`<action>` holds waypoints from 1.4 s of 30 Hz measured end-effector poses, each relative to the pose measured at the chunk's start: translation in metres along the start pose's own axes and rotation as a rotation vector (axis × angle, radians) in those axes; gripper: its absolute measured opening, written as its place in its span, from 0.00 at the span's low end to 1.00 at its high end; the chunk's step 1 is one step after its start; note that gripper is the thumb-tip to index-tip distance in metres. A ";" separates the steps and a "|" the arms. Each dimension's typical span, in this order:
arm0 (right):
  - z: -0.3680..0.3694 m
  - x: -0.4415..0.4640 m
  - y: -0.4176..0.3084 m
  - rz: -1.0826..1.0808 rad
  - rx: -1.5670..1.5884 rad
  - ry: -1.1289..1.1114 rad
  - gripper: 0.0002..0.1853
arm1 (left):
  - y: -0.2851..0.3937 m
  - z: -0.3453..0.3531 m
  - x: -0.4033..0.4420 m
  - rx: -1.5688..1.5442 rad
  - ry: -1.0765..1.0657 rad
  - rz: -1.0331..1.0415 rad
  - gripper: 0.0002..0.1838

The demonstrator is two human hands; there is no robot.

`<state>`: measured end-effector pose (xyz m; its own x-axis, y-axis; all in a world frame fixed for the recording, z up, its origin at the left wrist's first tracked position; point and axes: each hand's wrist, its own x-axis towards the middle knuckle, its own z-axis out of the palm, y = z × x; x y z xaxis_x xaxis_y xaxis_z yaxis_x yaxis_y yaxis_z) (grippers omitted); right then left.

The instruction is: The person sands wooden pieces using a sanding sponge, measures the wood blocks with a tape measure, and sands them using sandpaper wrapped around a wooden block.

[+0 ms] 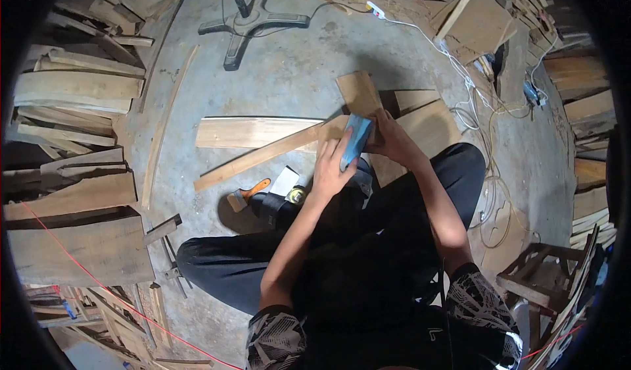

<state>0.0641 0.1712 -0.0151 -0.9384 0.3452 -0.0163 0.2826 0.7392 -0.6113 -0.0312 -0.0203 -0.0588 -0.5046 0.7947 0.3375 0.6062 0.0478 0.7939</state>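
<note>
A blue block [356,140] is gripped in my left hand [333,166], its fingers wrapped over the near side. Just right of the block, my right hand [393,141] is closed on a piece of wood [373,133], mostly hidden behind the fingers. Beyond my hands a brown board [358,92] lies at a slant. A long narrow board [263,154] runs from near my left hand down to the left, across a pale plank [250,133]. Nearer my legs are a brush with an orange handle [255,188], a white card [284,181] and a round tape-like item [296,194].
Stacked boards [79,90] line the left side. A black cross-shaped stand base [246,24] is on the floor ahead. White cables [453,61] and a yellowish hose [490,172] run along the right. A wooden stool [539,278] stands at lower right.
</note>
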 end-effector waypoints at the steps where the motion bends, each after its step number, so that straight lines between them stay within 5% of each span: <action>1: -0.004 0.000 -0.002 -0.012 0.010 0.000 0.42 | -0.017 0.011 -0.008 -0.080 0.077 -0.073 0.35; 3: -0.007 0.000 -0.009 -0.057 0.007 0.018 0.40 | -0.088 0.049 -0.035 -0.056 0.177 -0.378 0.35; 5: -0.004 0.005 -0.013 -0.094 -0.017 0.025 0.40 | -0.125 0.041 -0.046 0.126 -0.166 -0.890 0.37; 9: -0.007 0.005 -0.048 0.041 0.124 0.010 0.39 | -0.149 0.030 -0.058 0.044 -0.108 -0.835 0.39; 12: -0.018 -0.003 -0.062 -0.089 0.083 0.101 0.38 | -0.189 0.020 -0.077 -0.045 -0.085 -0.887 0.37; 16: -0.036 -0.017 -0.075 -0.057 0.119 0.092 0.38 | -0.249 0.001 -0.111 0.093 0.013 -1.092 0.41; 18: -0.033 -0.019 -0.079 -0.047 0.109 0.055 0.38 | -0.256 -0.018 -0.121 -0.228 0.088 -1.246 0.40; 21: -0.019 -0.019 -0.076 -0.049 0.094 0.006 0.39 | -0.300 -0.015 -0.131 -0.262 0.421 -1.082 0.39; 23: -0.006 -0.020 -0.069 -0.053 0.078 -0.010 0.39 | -0.250 -0.038 -0.102 -0.567 0.623 -1.257 0.36; 24: 0.001 -0.021 -0.066 -0.053 0.075 -0.041 0.39 | -0.229 -0.046 -0.089 -0.927 0.736 -1.126 0.32; 26: 0.007 -0.023 -0.062 -0.046 0.067 -0.073 0.39 | -0.215 -0.052 -0.072 -0.613 0.840 -1.121 0.30; 29: 0.015 -0.020 -0.058 -0.086 0.078 -0.068 0.39 | -0.221 -0.051 -0.077 -0.516 0.697 -1.028 0.26; 33: 0.017 -0.019 -0.052 -0.133 0.134 -0.118 0.39 | -0.193 -0.045 -0.075 -0.778 0.562 -0.984 0.23; 36: 0.016 -0.030 -0.045 -0.201 0.182 -0.152 0.35 | -0.166 -0.029 -0.070 -0.825 0.220 -0.835 0.29; 41: 0.019 -0.064 -0.038 -0.133 0.149 -0.210 0.29 | -0.088 0.004 -0.040 -0.384 -0.015 -0.373 0.33; 42: 0.020 -0.071 -0.035 -0.126 0.205 -0.192 0.28 | -0.058 -0.007 -0.033 -0.312 -0.108 -0.422 0.34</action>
<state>0.1170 0.1095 -0.0081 -0.9894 0.1283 -0.0679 0.1343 0.6305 -0.7645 -0.0538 -0.0536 -0.1126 -0.5890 0.8038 -0.0843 0.1444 0.2073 0.9676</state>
